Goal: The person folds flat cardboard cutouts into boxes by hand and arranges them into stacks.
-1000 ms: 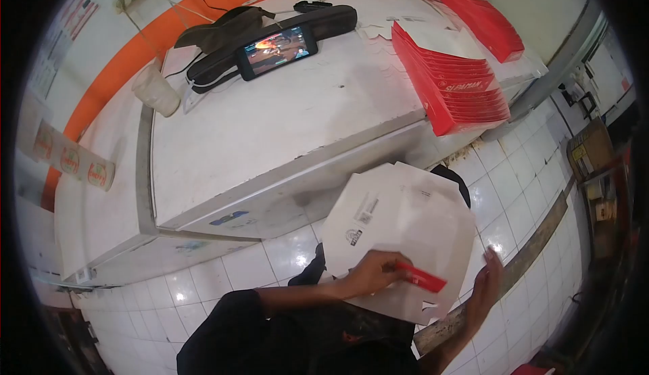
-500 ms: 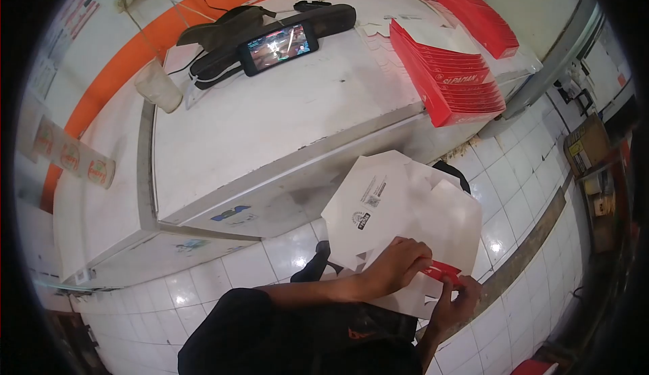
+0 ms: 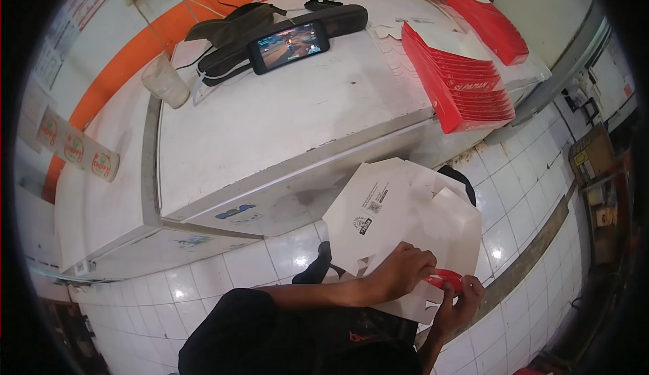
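Viewing from afar through the head camera, I list the following.

Item: one pale cardboard sheet (image 3: 399, 213), notched at the edges, printed in black at its left, lying before the person's dark-clothed body (image 3: 297, 334).

Item: one small red piece (image 3: 447, 278), curved, over the sheet's near right part, between the two hands; whether it is joined to the sheet, I cannot tell.

Item: left hand (image 3: 404, 270), back upward, fingers curled and gripping the red piece's left end.

Item: right hand (image 3: 461, 300), thumb and fingers bent, pinching the red piece's right end.

Item: one white chest (image 3: 304, 111), long, beyond the sheet, bearing the following on its top:
- one phone (image 3: 289, 46), screen lit, leaning on a long black case (image 3: 348, 20);
- one whitish cup (image 3: 165, 85), tilted, left of the phone;
- one row of red folded cartons (image 3: 460, 87), nested, at the right near edge;
- a second red stack (image 3: 510, 37), farther right.

Item: one set of printed cups (image 3: 74, 144), nested lying, far left.

Item: one white tiled floor (image 3: 216, 273), with a brown carton (image 3: 589, 153) at the right.
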{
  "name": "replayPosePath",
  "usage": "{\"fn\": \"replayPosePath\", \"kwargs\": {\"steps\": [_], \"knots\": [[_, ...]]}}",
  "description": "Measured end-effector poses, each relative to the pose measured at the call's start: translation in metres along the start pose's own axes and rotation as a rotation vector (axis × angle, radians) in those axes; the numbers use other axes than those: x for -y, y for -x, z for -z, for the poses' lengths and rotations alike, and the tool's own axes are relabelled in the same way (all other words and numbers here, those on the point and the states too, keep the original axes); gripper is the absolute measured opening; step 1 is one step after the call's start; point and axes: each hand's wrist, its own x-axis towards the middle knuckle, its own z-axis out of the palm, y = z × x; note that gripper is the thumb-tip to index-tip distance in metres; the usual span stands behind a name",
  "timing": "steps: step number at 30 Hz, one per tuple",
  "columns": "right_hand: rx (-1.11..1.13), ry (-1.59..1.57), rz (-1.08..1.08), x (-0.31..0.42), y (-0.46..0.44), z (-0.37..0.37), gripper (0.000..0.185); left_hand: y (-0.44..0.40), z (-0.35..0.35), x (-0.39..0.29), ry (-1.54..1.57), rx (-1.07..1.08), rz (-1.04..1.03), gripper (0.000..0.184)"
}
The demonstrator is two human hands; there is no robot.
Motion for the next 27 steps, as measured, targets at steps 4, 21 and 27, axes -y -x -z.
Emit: {"fn": "replayPosePath", "kwargs": {"steps": [4,21,27], "knots": [[0.157,0.046,0.039,0.018,-0.013,0.007,0.027,-0.001,0.001,-0.002,-0.045,0.115,0.014,0.013],[0.769,-0.314,0.092,-0.059,-0.034,0.076,0.034,0.016,0.015,-0.011,-0.264,0.079,-0.757,0.021],[0.447,-0.132,0.106,0.0,-0.155,0.006,0.034,0.039,0.079,-0.023,-0.17,-0.511,-0.636,0.06]]}}
